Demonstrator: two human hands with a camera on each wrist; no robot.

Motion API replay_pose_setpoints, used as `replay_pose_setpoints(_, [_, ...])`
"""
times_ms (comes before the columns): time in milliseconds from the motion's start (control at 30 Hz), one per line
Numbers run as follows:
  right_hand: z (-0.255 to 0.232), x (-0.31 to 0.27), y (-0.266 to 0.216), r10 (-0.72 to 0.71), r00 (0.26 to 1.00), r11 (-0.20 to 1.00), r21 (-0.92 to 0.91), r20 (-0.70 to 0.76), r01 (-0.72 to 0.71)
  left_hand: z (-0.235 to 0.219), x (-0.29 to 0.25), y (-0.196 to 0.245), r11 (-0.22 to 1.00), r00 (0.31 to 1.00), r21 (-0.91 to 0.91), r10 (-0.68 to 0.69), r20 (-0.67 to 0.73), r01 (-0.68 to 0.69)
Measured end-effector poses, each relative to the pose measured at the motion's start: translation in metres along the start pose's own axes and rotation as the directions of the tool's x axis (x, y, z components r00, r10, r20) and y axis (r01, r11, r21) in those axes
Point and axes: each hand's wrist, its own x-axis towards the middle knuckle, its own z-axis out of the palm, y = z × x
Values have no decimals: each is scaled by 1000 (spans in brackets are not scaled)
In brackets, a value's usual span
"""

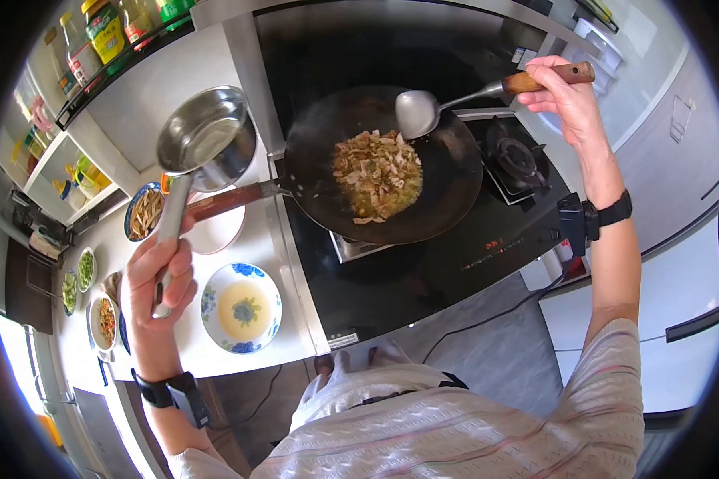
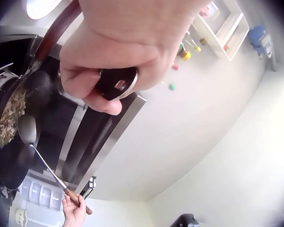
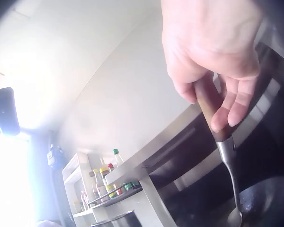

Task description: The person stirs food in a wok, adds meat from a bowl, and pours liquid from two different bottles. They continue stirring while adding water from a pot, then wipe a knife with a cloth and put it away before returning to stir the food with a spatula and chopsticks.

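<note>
wok [image 1: 311, 184] sits over the stove [image 1: 375, 295], chopped food [image 1: 375, 172] heaped at its middle; the step looks like frying, perhaps with liquid to be added. left of the wok, the left hand [image 1: 164, 275] has its fingers curled round the handle of a raised saucepan [image 1: 236, 160]. the right hand [image 1: 567, 100] pinches the ladle [image 1: 418, 113], its bowl by the food. pouring would call for the saucepan over the wok, tipped slowly, ladle clear.
</note>
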Motion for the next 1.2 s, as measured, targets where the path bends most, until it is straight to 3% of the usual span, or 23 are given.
replay_pose_setpoints(67, [9,-2,-3,-102,995,986,-133,20,103,-18,-16,6,999,999,3,37,-11,-37])
replay_pose_setpoints(200, [47,-4,13,-112,991,976,-178,73,124,-48,-52,20,996,989,41,84,-126,-79])
replay_pose_setpoints(300, [75,-14,10,-69,968,996,-39,241,81,-84,-71,27,994,987,25,112,-117,-110])
replay_pose_setpoints(367, [76,-17,5,-106,956,994,-6,272,112,-109,-81,24,991,983,12,134,-127,-134])
replay_pose_setpoints(433, [79,-22,-5,-164,951,980,-65,263,187,-132,-87,18,989,981,-11,144,-129,-147])
replay_pose_setpoints(500, [84,-23,4,-267,923,954,-58,278,294,-151,-91,9,986,963,-9,160,-216,-165])
replay_pose_setpoints(567, [95,-33,9,-241,916,949,-118,321,291,-164,-94,-2,986,961,-9,158,-227,-164])
replay_pose_setpoints(633, [101,-49,-3,-222,892,965,-44,394,260,-176,-95,-19,987,943,-3,150,-296,-158])
replay_pose_setpoints(700, [91,-54,-14,-216,856,944,-123,469,305,-187,-97,-37,990,948,-12,134,-289,-143])
replay_pose_setpoints(767, [84,-56,-31,-128,872,965,-142,472,219,-193,-97,-57,990,938,-67,97,-333,-126])
replay_pose_setpoints(833, [85,-54,-45,-137,899,958,-174,417,228,-198,-95,-75,988,947,-92,93,-309,-127])
replay_pose_setpoints(933, [83,-36,-57,-164,922,975,-86,350,207,-203,-93,-97,985,949,-121,77,-305,-119])
replay_pose_setpoints(1000, [77,-21,-69,-129,906,992,46,404,120,-207,-92,-109,984,950,-141,60,-305,-107])
replay_pose_setpoints(1100, [84,-8,-73,-45,898,999,35,438,33,-207,-91,-119,981,951,-170,36,-306,-92])
replay_pose_setpoints(1200, [103,1,-53,60,926,995,-99,373,-25,-209,-90,-126,984,949,-145,53,-311,-103])
